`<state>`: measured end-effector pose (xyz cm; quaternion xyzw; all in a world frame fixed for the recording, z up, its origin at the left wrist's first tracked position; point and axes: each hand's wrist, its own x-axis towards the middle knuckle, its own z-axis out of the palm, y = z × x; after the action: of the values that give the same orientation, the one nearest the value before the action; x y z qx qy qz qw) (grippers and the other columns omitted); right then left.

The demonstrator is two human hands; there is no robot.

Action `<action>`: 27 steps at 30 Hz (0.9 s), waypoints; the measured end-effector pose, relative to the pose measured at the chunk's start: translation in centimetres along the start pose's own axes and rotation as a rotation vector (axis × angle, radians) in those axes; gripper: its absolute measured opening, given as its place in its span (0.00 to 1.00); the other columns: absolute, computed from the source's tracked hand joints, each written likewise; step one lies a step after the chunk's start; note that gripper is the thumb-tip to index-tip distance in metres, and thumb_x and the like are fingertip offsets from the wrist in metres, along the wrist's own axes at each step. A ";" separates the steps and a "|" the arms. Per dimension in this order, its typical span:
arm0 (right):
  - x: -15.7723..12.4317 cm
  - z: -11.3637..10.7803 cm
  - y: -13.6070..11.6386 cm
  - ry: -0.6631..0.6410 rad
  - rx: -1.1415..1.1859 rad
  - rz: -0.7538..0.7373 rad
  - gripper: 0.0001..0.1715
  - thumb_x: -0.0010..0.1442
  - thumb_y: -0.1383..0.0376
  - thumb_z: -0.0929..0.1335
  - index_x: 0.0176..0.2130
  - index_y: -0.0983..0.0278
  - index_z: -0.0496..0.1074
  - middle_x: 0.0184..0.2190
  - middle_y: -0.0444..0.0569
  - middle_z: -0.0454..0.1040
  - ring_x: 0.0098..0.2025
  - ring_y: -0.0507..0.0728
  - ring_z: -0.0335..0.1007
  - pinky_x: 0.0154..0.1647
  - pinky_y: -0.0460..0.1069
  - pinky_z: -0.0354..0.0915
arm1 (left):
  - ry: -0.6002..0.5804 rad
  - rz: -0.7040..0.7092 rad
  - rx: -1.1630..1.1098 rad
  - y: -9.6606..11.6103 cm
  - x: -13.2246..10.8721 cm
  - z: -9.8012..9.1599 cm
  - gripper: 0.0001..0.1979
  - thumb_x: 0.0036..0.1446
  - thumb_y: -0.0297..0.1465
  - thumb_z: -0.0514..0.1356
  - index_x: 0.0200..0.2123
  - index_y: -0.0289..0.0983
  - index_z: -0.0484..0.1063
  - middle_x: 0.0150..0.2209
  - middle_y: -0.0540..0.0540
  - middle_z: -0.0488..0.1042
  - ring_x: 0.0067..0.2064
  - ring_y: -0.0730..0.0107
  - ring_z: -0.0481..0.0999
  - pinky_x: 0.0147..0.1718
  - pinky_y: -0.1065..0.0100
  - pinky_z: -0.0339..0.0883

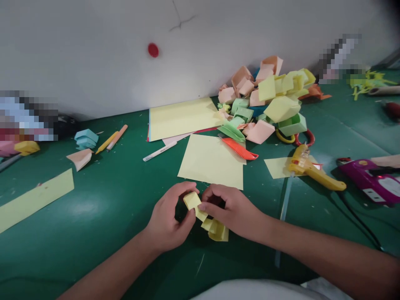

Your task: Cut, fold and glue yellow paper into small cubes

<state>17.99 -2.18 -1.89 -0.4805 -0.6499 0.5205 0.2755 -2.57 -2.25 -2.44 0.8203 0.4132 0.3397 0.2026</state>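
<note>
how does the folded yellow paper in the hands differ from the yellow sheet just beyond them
The folded paper is creased into a compact shape; the sheet lies flat. The folded paper looks much smaller than the sheet. The left hand and right hand hold the folded paper, while the sheet rests untouched on the table. Both are yellow.

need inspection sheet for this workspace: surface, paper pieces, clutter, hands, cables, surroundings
Surface: green tabletop, small pale specks.
Paper pieces: folded yellow paper, held; more yellow folds just below, joined or not unclear.
Clutter: folded-paper heap, orange craft knife, white pen, yellow glue gun.
Hands: left hand and right hand both on the folded yellow paper.
Cables: black cord near the glue gun's handle.
Surroundings: pale wall with red spot.
</note>
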 end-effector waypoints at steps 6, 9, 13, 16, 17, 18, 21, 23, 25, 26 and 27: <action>0.1 0.2 0.1 0.030 -0.076 -0.049 0.09 0.63 0.61 0.69 0.32 0.62 0.71 0.28 0.42 0.74 0.28 0.50 0.67 0.28 0.45 0.62 | 0.022 0.081 0.002 0.1 0.3 0.0 0.17 0.61 0.23 0.56 0.53 0.41 0.64 0.48 0.43 0.78 0.50 0.65 0.79 0.48 0.65 0.75; 0.0 0.1 0.1 0.016 -0.069 -0.040 0.08 0.64 0.61 0.68 0.33 0.62 0.71 0.29 0.42 0.75 0.28 0.50 0.68 0.28 0.45 0.62 | 0.009 0.047 0.014 0.1 0.3 -0.1 0.16 0.62 0.23 0.56 0.52 0.41 0.66 0.48 0.44 0.79 0.49 0.65 0.80 0.45 0.67 0.75; -0.4 -0.2 0.1 -0.008 -0.093 -0.099 0.10 0.69 0.61 0.63 0.40 0.61 0.72 0.32 0.43 0.75 0.31 0.51 0.69 0.32 0.46 0.63 | -0.030 -0.126 0.022 0.0 0.3 -0.2 0.15 0.62 0.27 0.56 0.52 0.42 0.69 0.48 0.46 0.79 0.44 0.67 0.82 0.36 0.71 0.75; -1.0 -0.1 0.3 0.046 -0.190 -0.181 0.13 0.67 0.55 0.66 0.45 0.62 0.68 0.36 0.47 0.75 0.35 0.54 0.69 0.34 0.49 0.64 | -0.039 -0.265 -0.025 -0.1 0.4 0.0 0.13 0.62 0.30 0.57 0.50 0.43 0.71 0.46 0.49 0.80 0.39 0.69 0.81 0.33 0.71 0.73; -1.1 0.0 0.4 0.070 -0.247 -0.231 0.16 0.65 0.53 0.67 0.45 0.62 0.67 0.37 0.48 0.75 0.37 0.56 0.69 0.36 0.51 0.65 | -0.041 -0.304 -0.047 -0.2 0.5 0.0 0.13 0.62 0.30 0.57 0.50 0.44 0.71 0.44 0.50 0.80 0.37 0.70 0.81 0.32 0.72 0.73; -1.2 0.1 0.5 0.092 -0.310 -0.281 0.19 0.63 0.52 0.69 0.45 0.62 0.66 0.39 0.50 0.74 0.39 0.58 0.69 0.38 0.52 0.65 | -0.044 -0.339 -0.069 -0.2 0.5 0.1 0.13 0.62 0.30 0.57 0.50 0.44 0.71 0.42 0.51 0.80 0.34 0.71 0.80 0.31 0.72 0.72; -1.1 0.6 0.6 0.128 -0.484 -0.354 0.18 0.59 0.55 0.72 0.43 0.62 0.66 0.40 0.51 0.75 0.42 0.60 0.68 0.40 0.55 0.64 | -0.065 -0.401 -0.107 -0.3 0.8 0.2 0.13 0.61 0.30 0.56 0.49 0.44 0.71 0.36 0.53 0.79 0.28 0.74 0.77 0.28 0.72 0.70; -0.9 0.9 0.6 0.158 -0.573 -0.349 0.16 0.58 0.60 0.72 0.43 0.61 0.67 0.41 0.50 0.76 0.43 0.61 0.68 0.41 0.55 0.64 | -0.077 -0.411 -0.094 -0.3 0.9 0.3 0.13 0.61 0.30 0.57 0.49 0.44 0.72 0.33 0.54 0.78 0.28 0.74 0.77 0.28 0.73 0.70; -0.6 0.9 0.7 0.183 -0.631 -0.357 0.11 0.60 0.63 0.71 0.43 0.60 0.69 0.41 0.49 0.77 0.42 0.61 0.68 0.41 0.55 0.63 | -0.086 -0.411 -0.062 -0.3 0.9 0.3 0.13 0.62 0.32 0.58 0.49 0.44 0.72 0.31 0.53 0.78 0.28 0.73 0.76 0.27 0.73 0.69; -0.5 0.9 0.8 0.193 -0.645 -0.370 0.09 0.61 0.64 0.70 0.43 0.60 0.70 0.40 0.48 0.78 0.42 0.60 0.69 0.41 0.55 0.63 | -0.092 -0.407 -0.050 -0.3 0.9 0.3 0.13 0.62 0.32 0.58 0.50 0.44 0.73 0.31 0.52 0.78 0.28 0.72 0.76 0.27 0.73 0.69; -0.4 0.8 0.9 0.204 -0.653 -0.387 0.07 0.62 0.65 0.69 0.43 0.60 0.71 0.39 0.47 0.78 0.40 0.60 0.69 0.41 0.54 0.63 | -0.095 -0.399 -0.044 -0.3 0.9 0.3 0.13 0.62 0.33 0.58 0.50 0.43 0.73 0.33 0.51 0.78 0.29 0.72 0.76 0.27 0.73 0.69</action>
<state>17.78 -2.83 -2.91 -0.4607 -0.8291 0.1744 0.2643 -2.17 -1.32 -2.48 0.7326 0.5499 0.2625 0.3032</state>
